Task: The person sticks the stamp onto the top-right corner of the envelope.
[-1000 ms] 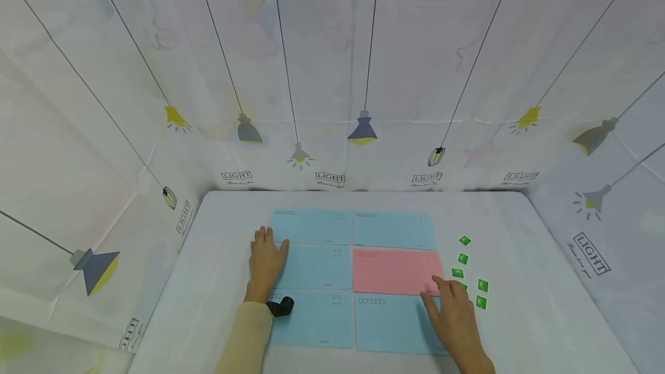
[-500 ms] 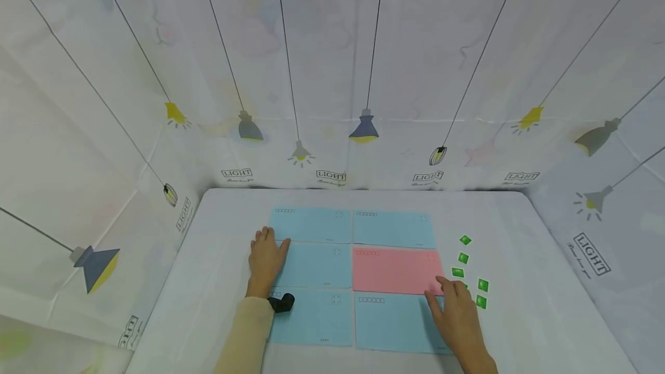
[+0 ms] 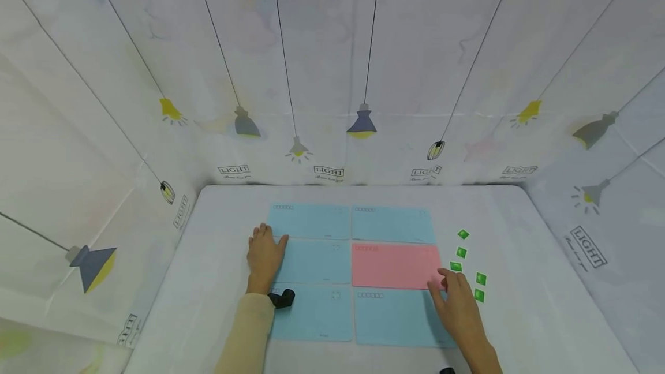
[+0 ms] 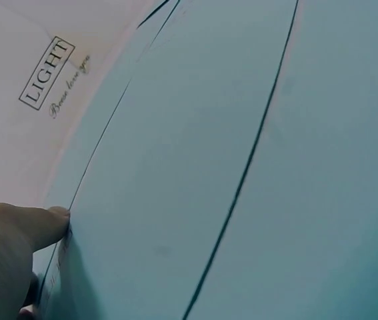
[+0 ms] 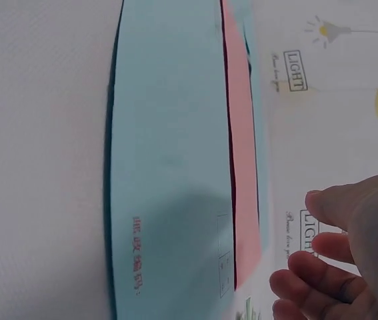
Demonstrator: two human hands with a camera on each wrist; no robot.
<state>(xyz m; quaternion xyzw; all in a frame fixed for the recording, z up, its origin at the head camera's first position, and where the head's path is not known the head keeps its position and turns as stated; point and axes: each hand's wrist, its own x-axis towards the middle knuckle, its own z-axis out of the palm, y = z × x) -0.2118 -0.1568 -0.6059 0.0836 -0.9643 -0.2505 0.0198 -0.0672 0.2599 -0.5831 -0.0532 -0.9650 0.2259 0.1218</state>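
Several blue envelopes and one pink envelope [image 3: 395, 264] lie flat in two columns. My left hand [image 3: 264, 253] rests with fairly straight fingers along the left ends of the back-left envelope [image 3: 312, 221] and the middle-left envelope [image 3: 317, 261]. In the left wrist view the thumb [image 4: 49, 223] points at the line between two blue envelopes. My right hand [image 3: 459, 307] is over the pink envelope's near right corner and the front-right blue envelope [image 3: 395, 319]. Its fingers are loosely bent with nothing between them, as the right wrist view also shows beside the pink envelope [image 5: 243, 140].
Several small green gem-shaped pieces [image 3: 461, 253] lie right of the envelopes, some close to my right hand. A white cloth covers the table [image 3: 535, 316]. Behind it stands a white curtain [image 3: 322, 74] printed with lamps. A black wrist camera [image 3: 283, 299] sits on my left wrist.
My right hand has shifted slightly right along the pink envelope's near edge. The left hand has stayed in place. The head view has tilted a little.
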